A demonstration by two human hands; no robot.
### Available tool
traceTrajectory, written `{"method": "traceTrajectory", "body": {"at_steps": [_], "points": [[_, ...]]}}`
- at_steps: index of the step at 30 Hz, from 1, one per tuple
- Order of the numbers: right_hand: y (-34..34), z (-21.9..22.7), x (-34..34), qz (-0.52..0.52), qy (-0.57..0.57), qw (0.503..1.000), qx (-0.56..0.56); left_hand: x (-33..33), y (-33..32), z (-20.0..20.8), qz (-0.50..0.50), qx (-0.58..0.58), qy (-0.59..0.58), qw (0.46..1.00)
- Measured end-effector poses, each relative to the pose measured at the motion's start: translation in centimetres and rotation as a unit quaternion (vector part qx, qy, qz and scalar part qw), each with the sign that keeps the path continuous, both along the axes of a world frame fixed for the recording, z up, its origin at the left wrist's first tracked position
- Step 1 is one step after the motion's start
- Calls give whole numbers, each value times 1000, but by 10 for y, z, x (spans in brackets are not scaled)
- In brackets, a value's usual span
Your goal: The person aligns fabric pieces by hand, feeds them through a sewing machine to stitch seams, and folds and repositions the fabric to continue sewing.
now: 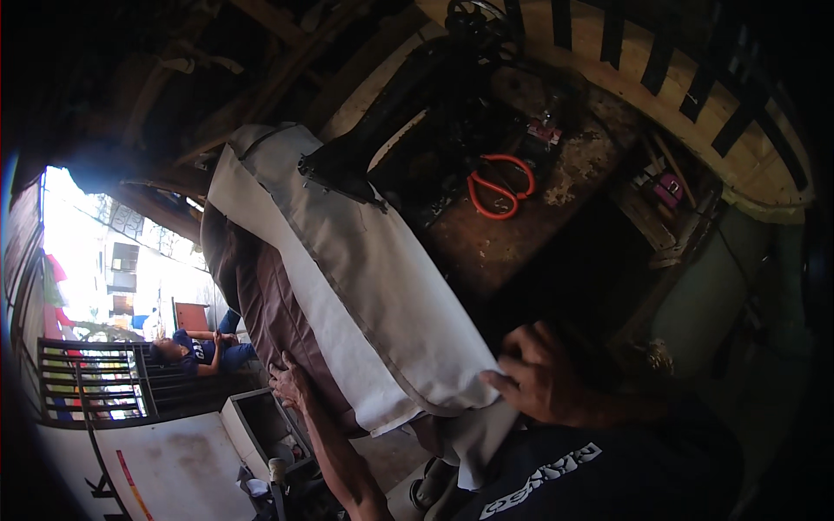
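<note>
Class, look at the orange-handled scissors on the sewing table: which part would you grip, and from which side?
Probably best by the loops of the orange-handled scissors, coming from the person's right. The loops bulge rightward, while the sewing machine stands to their left. The blades are hard to make out in the dark, so keeping to the loops seems safer.

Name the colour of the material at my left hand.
Dark reddish-brown; the material at your left hand shows best in the head view.
</note>
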State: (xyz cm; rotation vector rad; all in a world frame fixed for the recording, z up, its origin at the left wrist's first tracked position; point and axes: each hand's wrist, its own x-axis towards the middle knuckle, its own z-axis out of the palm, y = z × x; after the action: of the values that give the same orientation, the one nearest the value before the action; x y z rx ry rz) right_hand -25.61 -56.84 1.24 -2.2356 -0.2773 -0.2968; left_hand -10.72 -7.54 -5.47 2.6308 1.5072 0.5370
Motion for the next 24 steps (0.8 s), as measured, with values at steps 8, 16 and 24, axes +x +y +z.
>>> {"method": "traceTrajectory", "body": {"at_steps": [8,16,24], "points": [[30,-5,21,298,-42,895,330,-9,-4,-1,-2,-10,-5,1000],[3,-61,56,16,-157,987,-43,-4,3,-8,-16,-29,-5,999],[-4,-28,72,120,-180,973,-78,0,-60,18,-194,48,-84,976]]}}
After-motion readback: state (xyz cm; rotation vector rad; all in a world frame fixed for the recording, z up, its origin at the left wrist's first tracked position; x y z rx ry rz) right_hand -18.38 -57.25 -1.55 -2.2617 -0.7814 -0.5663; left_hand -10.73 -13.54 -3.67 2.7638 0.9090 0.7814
